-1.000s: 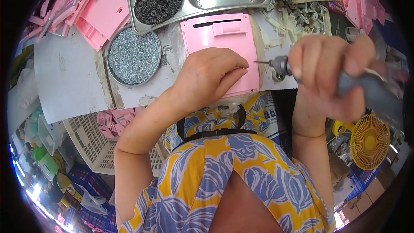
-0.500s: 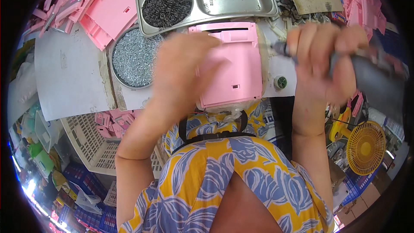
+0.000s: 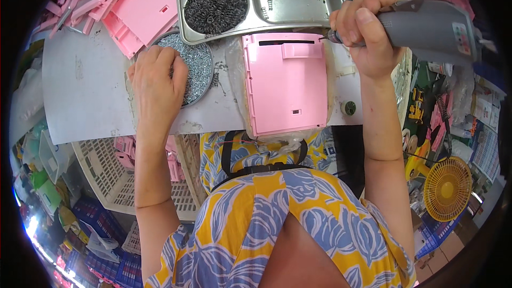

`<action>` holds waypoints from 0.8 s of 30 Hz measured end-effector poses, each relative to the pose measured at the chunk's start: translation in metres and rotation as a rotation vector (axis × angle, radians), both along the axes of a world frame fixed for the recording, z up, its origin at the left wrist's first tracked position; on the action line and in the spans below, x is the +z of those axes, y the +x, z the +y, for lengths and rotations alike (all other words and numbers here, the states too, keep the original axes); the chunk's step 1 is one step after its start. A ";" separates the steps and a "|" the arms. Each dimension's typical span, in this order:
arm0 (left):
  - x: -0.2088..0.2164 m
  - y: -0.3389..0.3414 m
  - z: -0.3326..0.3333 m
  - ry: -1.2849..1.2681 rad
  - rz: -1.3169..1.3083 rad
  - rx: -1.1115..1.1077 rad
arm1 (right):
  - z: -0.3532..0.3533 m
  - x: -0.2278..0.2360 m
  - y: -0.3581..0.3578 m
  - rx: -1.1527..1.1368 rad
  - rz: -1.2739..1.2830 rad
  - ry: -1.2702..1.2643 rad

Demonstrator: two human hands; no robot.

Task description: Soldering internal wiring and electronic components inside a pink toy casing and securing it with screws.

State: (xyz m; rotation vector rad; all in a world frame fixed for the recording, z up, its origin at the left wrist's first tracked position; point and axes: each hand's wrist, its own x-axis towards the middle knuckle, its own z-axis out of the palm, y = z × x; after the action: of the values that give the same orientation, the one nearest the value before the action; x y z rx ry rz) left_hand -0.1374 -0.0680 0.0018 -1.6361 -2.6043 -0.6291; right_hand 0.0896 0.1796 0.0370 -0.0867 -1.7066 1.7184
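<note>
A pink plastic housing [image 3: 285,85] lies flat in front of me, with a slot along its far edge. My right hand [image 3: 370,34] is wrapped round a grey electric screwdriver [image 3: 426,29]. Its bit points left and appears at the housing's far right corner; contact is hard to judge. Over at the left, my left hand [image 3: 160,82] is at a round dish of small silver screws [image 3: 197,69]. The fingers are curled down at the dish, and their tips are hidden, so what they pinch cannot be seen.
Beyond the housing stands a metal tray [image 3: 256,24] holding dark springs [image 3: 216,10]. Pink parts [image 3: 141,16] are piled at the far left. A small green-topped round item [image 3: 349,108] sits right of the housing. Below are a white crate [image 3: 106,181] and a yellow fan [image 3: 448,188].
My left hand has moved from above the housing leftward to the screw dish. The right hand has brought the screwdriver up and left, its bit now near the housing's far right corner.
</note>
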 end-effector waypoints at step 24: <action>-0.002 0.077 0.014 0.551 -0.359 -0.387 | -0.088 0.064 -0.020 0.250 0.051 -0.196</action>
State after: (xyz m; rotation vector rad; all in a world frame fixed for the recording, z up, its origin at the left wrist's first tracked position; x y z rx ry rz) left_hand -0.0604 -0.0539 -0.0001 -1.9525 -1.9946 -1.6157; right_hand 0.0694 0.0917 0.1013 0.0847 -1.5605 2.0520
